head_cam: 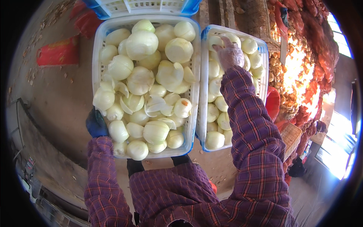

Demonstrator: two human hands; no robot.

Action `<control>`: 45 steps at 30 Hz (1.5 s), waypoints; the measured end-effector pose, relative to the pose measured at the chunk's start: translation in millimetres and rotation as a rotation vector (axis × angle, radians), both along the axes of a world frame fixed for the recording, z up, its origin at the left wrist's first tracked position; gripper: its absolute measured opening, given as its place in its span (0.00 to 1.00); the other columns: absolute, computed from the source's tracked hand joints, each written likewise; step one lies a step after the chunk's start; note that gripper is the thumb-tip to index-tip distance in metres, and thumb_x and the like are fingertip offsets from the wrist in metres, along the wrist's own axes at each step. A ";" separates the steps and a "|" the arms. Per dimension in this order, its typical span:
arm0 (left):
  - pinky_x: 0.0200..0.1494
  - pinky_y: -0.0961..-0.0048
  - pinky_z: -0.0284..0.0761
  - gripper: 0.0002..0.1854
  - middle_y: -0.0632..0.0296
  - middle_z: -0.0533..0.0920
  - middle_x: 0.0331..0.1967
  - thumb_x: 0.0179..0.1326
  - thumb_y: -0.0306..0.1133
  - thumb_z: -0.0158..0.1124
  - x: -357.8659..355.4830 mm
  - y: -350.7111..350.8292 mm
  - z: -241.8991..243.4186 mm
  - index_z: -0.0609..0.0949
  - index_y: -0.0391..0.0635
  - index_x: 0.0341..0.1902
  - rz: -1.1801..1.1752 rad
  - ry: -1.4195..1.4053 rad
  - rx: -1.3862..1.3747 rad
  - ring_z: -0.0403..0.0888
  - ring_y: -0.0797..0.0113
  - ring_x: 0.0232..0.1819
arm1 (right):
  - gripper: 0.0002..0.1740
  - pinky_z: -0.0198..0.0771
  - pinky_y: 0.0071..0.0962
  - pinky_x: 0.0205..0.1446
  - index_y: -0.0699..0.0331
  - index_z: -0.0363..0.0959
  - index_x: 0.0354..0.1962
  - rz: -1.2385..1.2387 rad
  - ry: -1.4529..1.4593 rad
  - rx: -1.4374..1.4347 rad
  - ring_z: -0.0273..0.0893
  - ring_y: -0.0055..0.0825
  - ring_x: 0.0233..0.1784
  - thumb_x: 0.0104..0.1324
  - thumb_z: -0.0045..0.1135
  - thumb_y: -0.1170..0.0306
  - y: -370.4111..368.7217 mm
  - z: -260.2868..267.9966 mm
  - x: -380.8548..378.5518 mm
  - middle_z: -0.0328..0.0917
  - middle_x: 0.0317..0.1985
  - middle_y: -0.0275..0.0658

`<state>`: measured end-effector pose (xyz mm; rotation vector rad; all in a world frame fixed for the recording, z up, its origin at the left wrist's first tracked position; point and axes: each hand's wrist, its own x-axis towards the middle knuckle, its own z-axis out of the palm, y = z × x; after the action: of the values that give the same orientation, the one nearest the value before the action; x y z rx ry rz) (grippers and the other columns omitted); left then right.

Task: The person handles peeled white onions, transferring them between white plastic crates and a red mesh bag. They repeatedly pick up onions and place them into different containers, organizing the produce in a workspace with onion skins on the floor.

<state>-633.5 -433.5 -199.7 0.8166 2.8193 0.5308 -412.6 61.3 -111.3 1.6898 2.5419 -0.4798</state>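
A white plastic crate (197, 85) full of peeled onions (141, 81) stands before me, with loose onion layers among them. My left hand (96, 123), in a blue glove, is at the crate's left edge, beside an onion; its fingers are partly hidden, so its grip is unclear. A second, narrower crate (265, 73) of peeled onions (214, 140) stands to the right. My right hand (230, 54), in a pale glove, reaches over the upper part of that crate, fingers spread on or just above the onions.
Another white and blue crate (141, 7) adjoins the far edge. A red bag (58, 52) lies on the floor at left. On the right are unpeeled onions (292, 73), red mesh sacks (317, 37), a red bucket (272, 102) and a wicker-like basket (292, 139).
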 end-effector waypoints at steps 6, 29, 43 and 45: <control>0.51 0.52 0.73 0.21 0.47 0.83 0.46 0.73 0.41 0.47 0.7 2.3 3.3 0.81 0.40 0.57 -0.037 0.046 -0.012 0.80 0.43 0.46 | 0.40 0.69 0.43 0.64 0.57 0.65 0.65 0.347 0.327 -0.048 0.70 0.47 0.66 0.59 0.66 0.52 -76.2 31.7 -67.3 0.67 0.65 0.50; 0.51 0.52 0.76 0.22 0.43 0.84 0.47 0.75 0.41 0.47 -5.2 -3.8 -20.7 0.82 0.35 0.53 0.069 -0.041 0.083 0.81 0.42 0.48 | 0.50 0.74 0.41 0.59 0.65 0.59 0.64 0.038 0.818 -0.293 0.75 0.46 0.58 0.46 0.76 0.60 -163.8 25.1 -96.9 0.73 0.54 0.54; 0.51 0.50 0.75 0.21 0.43 0.84 0.44 0.74 0.42 0.47 6.2 20.0 12.3 0.83 0.38 0.52 0.033 -0.034 0.107 0.81 0.41 0.46 | 0.37 0.68 0.39 0.65 0.62 0.65 0.64 -0.070 0.278 0.370 0.71 0.47 0.62 0.59 0.70 0.70 -102.6 1.7 88.6 0.70 0.59 0.52; 0.52 0.50 0.74 0.21 0.45 0.84 0.45 0.73 0.42 0.48 2.0 9.7 2.0 0.83 0.40 0.53 0.019 -0.015 0.057 0.81 0.41 0.46 | 0.33 0.69 0.36 0.65 0.63 0.70 0.61 0.016 0.414 0.320 0.72 0.42 0.61 0.58 0.70 0.73 -136.6 28.2 51.4 0.73 0.57 0.47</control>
<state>-631.5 -423.7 -197.7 0.7930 2.8131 0.6199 -361.2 -75.4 -83.1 1.8287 3.0660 -0.4860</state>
